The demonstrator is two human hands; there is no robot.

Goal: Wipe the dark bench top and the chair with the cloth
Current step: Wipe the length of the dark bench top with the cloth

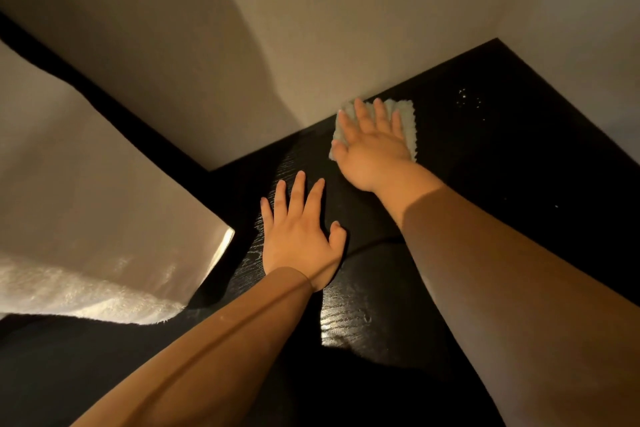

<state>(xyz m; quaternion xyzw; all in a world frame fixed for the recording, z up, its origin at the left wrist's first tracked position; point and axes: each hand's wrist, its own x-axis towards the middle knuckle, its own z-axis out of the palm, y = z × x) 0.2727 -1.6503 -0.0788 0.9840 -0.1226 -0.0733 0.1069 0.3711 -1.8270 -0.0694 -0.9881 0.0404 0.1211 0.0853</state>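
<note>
Right hand point(372, 146): fingers straight, pressed flat on cloth point(403, 114), gripping nothing. Cloth: pale, soft, probably light and limp; lay on dark table point(519, 156) against the wall point(311, 45); best driven under a flat palm. Left hand point(301, 236): spread flat on the table, farther from the wall.

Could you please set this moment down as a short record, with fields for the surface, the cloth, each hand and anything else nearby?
surface: dark bench top, wood grain showing, against a pale wall
cloth: pale cloth, flat on the bench top close to the wall
right hand: right hand pressed flat on the cloth, fingers straight and spread
left hand: left hand flat on the bare bench top, holding nothing
marks: pale specks on the bench top, right of the cloth
left edge: pale fabric, kind unclear
</note>
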